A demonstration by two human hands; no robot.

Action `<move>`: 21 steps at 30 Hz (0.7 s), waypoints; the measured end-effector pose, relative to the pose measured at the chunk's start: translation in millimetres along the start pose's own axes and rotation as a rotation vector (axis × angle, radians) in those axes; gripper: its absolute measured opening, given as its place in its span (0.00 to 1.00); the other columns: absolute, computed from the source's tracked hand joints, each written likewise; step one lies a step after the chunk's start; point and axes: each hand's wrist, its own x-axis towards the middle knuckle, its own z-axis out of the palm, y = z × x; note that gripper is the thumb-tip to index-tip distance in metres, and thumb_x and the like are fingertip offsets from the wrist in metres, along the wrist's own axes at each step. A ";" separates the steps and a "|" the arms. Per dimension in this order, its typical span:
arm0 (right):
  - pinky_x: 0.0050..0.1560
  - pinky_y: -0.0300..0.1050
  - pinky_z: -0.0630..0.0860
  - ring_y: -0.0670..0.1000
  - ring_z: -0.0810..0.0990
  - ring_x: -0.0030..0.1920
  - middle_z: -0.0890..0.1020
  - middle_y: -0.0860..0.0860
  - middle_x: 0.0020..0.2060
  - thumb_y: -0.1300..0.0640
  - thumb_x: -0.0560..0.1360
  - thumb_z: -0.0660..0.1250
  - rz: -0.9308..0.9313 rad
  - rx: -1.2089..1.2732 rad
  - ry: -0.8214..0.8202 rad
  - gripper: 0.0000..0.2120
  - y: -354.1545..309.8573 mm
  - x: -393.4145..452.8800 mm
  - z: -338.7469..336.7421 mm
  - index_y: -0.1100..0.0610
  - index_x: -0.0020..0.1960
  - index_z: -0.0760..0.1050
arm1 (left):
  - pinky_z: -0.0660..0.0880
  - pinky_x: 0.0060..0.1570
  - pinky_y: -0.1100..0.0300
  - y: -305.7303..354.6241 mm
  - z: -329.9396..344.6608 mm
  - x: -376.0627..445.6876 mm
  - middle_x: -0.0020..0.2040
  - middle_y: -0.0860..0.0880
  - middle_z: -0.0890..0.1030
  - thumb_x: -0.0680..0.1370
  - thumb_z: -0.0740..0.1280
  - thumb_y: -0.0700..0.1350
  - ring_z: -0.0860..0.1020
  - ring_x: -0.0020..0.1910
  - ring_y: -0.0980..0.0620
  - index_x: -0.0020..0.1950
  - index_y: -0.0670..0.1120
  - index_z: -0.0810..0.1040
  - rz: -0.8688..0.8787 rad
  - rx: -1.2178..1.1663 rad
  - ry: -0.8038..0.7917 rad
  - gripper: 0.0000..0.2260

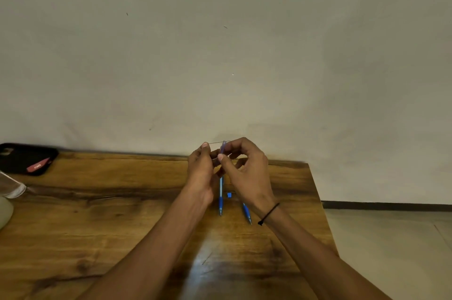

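Both my hands are raised above the far part of the wooden table (122, 214). My left hand (199, 170) pinches one end of a thin refill (215, 142) that runs across to my right hand (247, 172). My right hand pinches a small blue pen part (223, 147) at the refill's other end. Below them, two blue pens lie on the table: one pen (220, 199) between my wrists, the other pen (247, 212) partly hidden under my right wrist. A small blue piece (229, 195) lies between the pens.
A black phone case (22, 157) with a red item on it lies at the table's far left. A clear container (11, 187) sits at the left edge. A plain wall is behind the table; its right edge drops to a tiled floor (391, 238).
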 end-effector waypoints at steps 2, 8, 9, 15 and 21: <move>0.43 0.51 0.81 0.47 0.82 0.50 0.84 0.43 0.46 0.58 0.75 0.74 0.002 0.015 -0.016 0.07 -0.8 -1.9 2.5 0.47 0.50 0.81 | 0.82 0.30 0.57 0.1 1.0 -0.4 0.56 0.41 0.86 0.88 0.58 0.50 0.88 0.45 0.48 0.68 0.43 0.77 -0.026 -0.014 0.002 0.15; 0.42 0.40 0.77 0.47 0.79 0.46 0.83 0.43 0.46 0.59 0.74 0.76 0.003 0.013 -0.029 0.07 -1.5 -4.1 4.8 0.50 0.50 0.81 | 0.81 0.31 0.58 -2.2 0.7 4.8 0.50 0.41 0.85 0.87 0.60 0.47 0.87 0.33 0.52 0.68 0.39 0.78 -0.049 -0.055 -0.022 0.16; 0.42 0.40 0.77 0.47 0.79 0.45 0.82 0.44 0.46 0.59 0.74 0.76 0.000 0.009 -0.030 0.07 -1.5 -4.0 4.7 0.50 0.50 0.81 | 0.82 0.33 0.58 -3.4 0.8 5.9 0.50 0.41 0.85 0.87 0.61 0.48 0.87 0.35 0.51 0.67 0.38 0.79 -0.052 -0.047 -0.030 0.16; 0.44 0.48 0.80 0.49 0.79 0.44 0.83 0.46 0.45 0.62 0.74 0.75 0.030 0.036 -0.082 0.08 -0.8 -2.6 1.7 0.52 0.50 0.82 | 0.74 0.22 0.63 -1.1 2.1 7.8 0.42 0.41 0.88 0.87 0.61 0.49 0.79 0.22 0.53 0.67 0.38 0.78 -0.087 -0.059 -0.009 0.17; 0.41 0.43 0.77 0.49 0.79 0.44 0.83 0.44 0.43 0.63 0.73 0.72 -0.007 -0.008 -0.111 0.13 2.8 -2.1 -1.0 0.46 0.51 0.81 | 0.67 0.18 0.66 2.0 0.6 6.1 0.31 0.48 0.82 0.87 0.61 0.48 0.71 0.20 0.57 0.71 0.38 0.75 -0.086 -0.041 0.043 0.17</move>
